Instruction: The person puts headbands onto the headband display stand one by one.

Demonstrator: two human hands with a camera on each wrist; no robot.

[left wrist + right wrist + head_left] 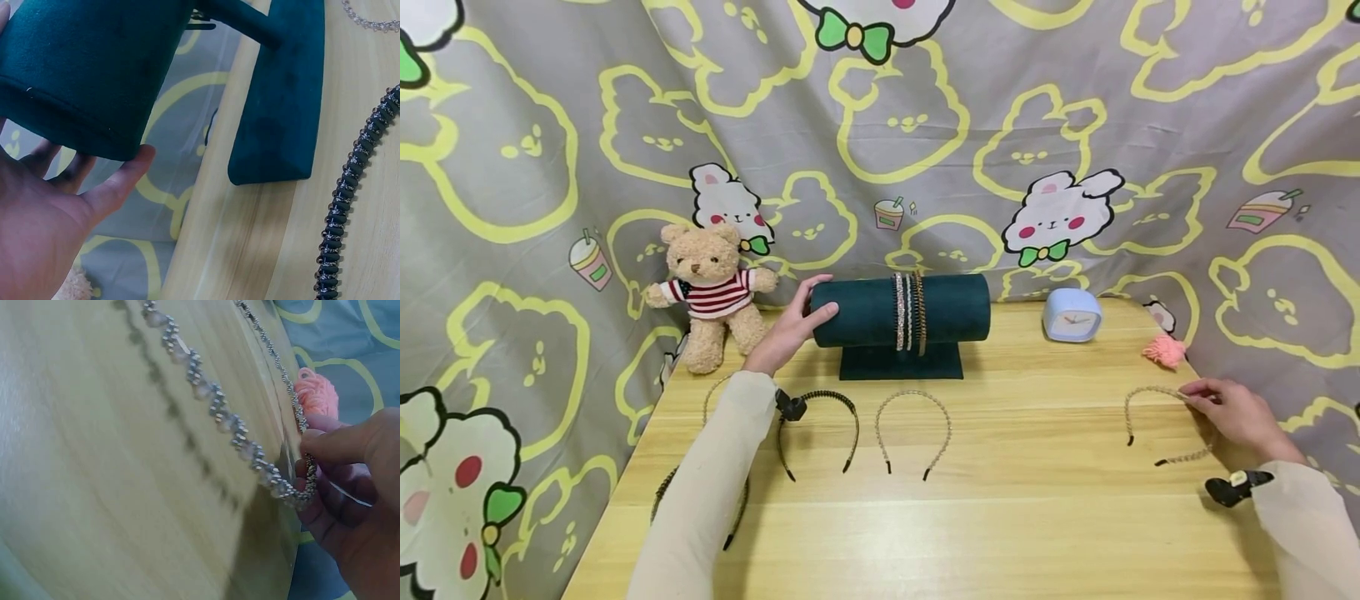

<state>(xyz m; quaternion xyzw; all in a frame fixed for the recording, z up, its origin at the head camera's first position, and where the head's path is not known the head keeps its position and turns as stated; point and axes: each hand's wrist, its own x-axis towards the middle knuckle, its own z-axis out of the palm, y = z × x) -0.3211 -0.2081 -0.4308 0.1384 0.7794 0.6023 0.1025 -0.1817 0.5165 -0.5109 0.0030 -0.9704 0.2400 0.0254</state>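
Observation:
My left hand (790, 329) holds the left end of a dark green velvet roll (857, 312), its thumb and fingers around the rim; in the left wrist view the hand (56, 212) cups the end of the roll (94, 75). Three headbands (921, 321) circle the middle of the roll, which stands on a flat base (895, 363). At the right, my right hand (1243, 417) pinches a beaded headband (1150, 389). In the right wrist view, the thumb and fingers of the hand (350, 469) grip the bend of that headband (219, 403), which is raised off the table.
A clear beaded headband (913, 393) and a black one (831, 395) lie on the wooden table (1000, 542). More headbands lie partly under my left forearm. A teddy bear (718, 292) sits back left; a blue clock (1072, 316) and pink yarn (1165, 352) are back right.

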